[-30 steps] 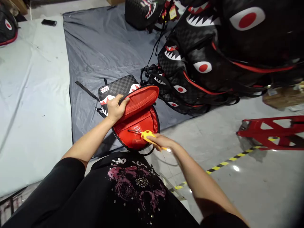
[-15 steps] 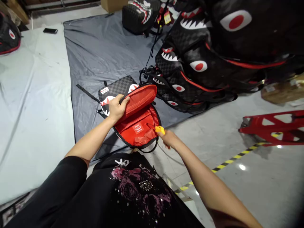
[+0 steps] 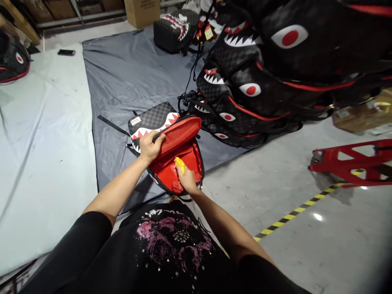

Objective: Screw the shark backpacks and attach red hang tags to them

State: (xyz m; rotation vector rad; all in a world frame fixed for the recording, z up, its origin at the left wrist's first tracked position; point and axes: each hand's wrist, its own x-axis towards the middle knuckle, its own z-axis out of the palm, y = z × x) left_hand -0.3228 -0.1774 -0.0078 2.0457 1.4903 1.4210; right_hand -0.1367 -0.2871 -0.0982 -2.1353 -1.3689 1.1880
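Observation:
A dark checkered backpack with printed shark teeth stands unzipped on the grey sheet, its red lining showing. My left hand grips the edge of its front flap and holds it folded back. Inside the opening, my right hand is closed around a small yellow tool; its exact kind cannot be made out. The fingers of this hand are partly hidden from above.
Similar shark backpacks are stacked at the right, and another bag lies at the back. A phone rests on the pale table cover. Red metal equipment and striped floor tape are on the right.
My right hand has moved left with the yellow tool, from the bag's right rim to inside the opening. The left hand still holds the flap, which sits slightly lower in view.

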